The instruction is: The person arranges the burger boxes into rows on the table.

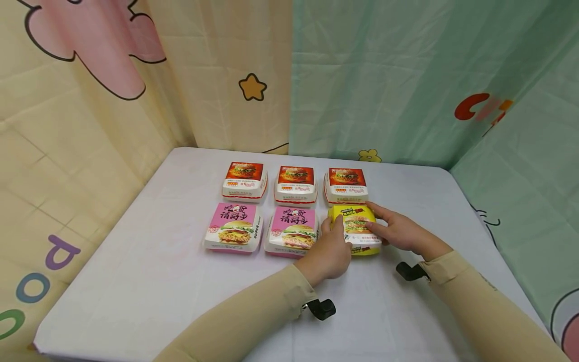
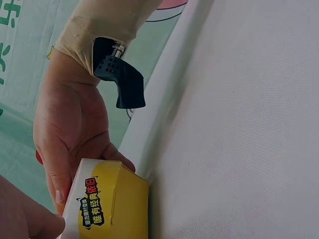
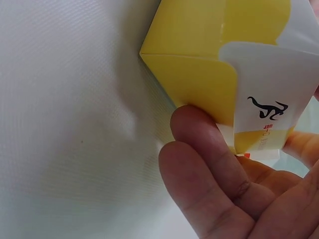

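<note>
A yellow and white burger box (image 1: 357,226) lies closed at the right end of the front row on the table. My left hand (image 1: 329,251) grips its left side, the thumb along the top edge. On the opposite side my right hand (image 1: 402,231) holds the box, with a finger at its far right corner and the thumb on the lid's edge. Yellow cardboard (image 2: 130,204) and the right hand (image 2: 75,124) fill the lower left of the left wrist view. In the right wrist view, fingertips (image 3: 199,129) touch the box's side (image 3: 194,84).
Two pink burger boxes (image 1: 234,229) (image 1: 291,230) stand left of the yellow one. Behind them is a row of three red and white burger boxes (image 1: 244,181) (image 1: 295,185) (image 1: 346,184). A white cloth covers the table (image 1: 149,281); printed curtains (image 1: 362,75) hang around it.
</note>
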Available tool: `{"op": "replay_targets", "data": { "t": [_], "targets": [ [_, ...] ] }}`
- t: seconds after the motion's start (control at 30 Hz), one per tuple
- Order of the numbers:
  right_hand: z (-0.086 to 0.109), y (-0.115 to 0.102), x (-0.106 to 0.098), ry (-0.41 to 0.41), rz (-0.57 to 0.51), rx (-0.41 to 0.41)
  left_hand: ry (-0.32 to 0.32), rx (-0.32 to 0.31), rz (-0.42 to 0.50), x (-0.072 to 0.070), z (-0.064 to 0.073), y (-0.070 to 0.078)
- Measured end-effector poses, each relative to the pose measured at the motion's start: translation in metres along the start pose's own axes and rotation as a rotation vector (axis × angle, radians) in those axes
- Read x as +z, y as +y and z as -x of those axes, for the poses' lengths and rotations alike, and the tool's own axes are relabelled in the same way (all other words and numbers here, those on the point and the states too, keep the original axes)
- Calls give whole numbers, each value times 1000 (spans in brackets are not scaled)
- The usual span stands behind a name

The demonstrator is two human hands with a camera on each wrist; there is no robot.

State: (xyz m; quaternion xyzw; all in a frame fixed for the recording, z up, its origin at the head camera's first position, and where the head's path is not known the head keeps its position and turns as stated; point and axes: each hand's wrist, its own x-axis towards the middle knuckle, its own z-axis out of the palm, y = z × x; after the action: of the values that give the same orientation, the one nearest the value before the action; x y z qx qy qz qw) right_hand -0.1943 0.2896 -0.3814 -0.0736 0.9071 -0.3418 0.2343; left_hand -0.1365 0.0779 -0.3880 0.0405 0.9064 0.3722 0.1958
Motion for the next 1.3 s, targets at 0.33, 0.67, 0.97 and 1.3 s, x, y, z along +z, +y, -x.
{"op": "replay_targets", "data": {
  "t": [0.33,0.67,0.97,1.3],
  "targets": [
    [3,0,0,-10,5,-7,-5,7,-21,2,4,-2],
    [4,0,0,-9,3,0,3,35,-26,3,5,-3],
    [5,-1,-1,-2,-2,-10,-3,42,-24,0,8,-2],
    [7,-1,-3,-7,-5,-15,0,61,-41,-4,15,0]
  ]
}}
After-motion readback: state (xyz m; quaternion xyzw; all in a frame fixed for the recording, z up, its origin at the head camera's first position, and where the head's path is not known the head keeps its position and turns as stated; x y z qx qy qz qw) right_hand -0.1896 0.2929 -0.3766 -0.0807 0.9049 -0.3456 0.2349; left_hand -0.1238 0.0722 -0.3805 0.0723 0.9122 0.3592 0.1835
